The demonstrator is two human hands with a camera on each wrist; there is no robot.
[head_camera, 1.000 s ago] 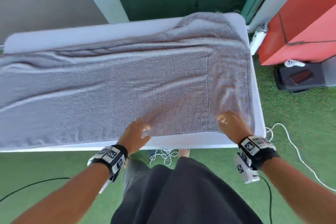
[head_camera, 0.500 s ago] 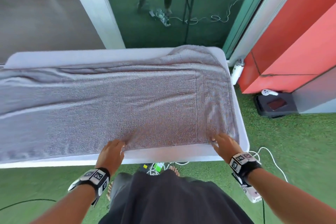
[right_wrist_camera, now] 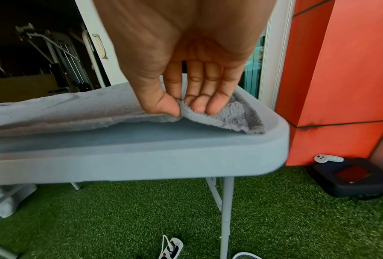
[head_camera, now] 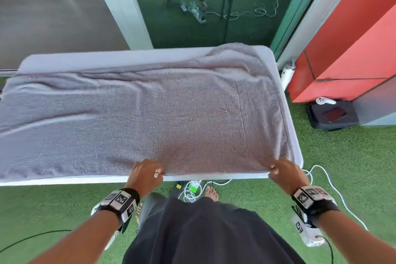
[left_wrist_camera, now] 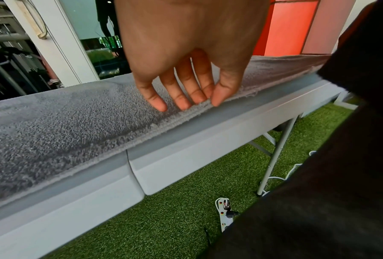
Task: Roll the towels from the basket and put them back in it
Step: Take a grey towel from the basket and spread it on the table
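A large grey towel lies spread flat over the white folding table, running off the left of the head view. My left hand pinches the towel's near hem around the middle of the table's front edge; in the left wrist view the thumb and fingers of the left hand close on the hem of the towel. My right hand pinches the near right corner, and the right wrist view shows the right hand lifting that corner of the towel off the table. No basket is in view.
Green artificial turf lies under the table. A power strip and white cables sit by my bare feet. A black case with a white controller rests by the red wall on the right. Glass doors stand behind the table.
Both hands slid back to the towel's near edge and now pinch it; the right hand has raised the corner. The head view has tilted up and back.
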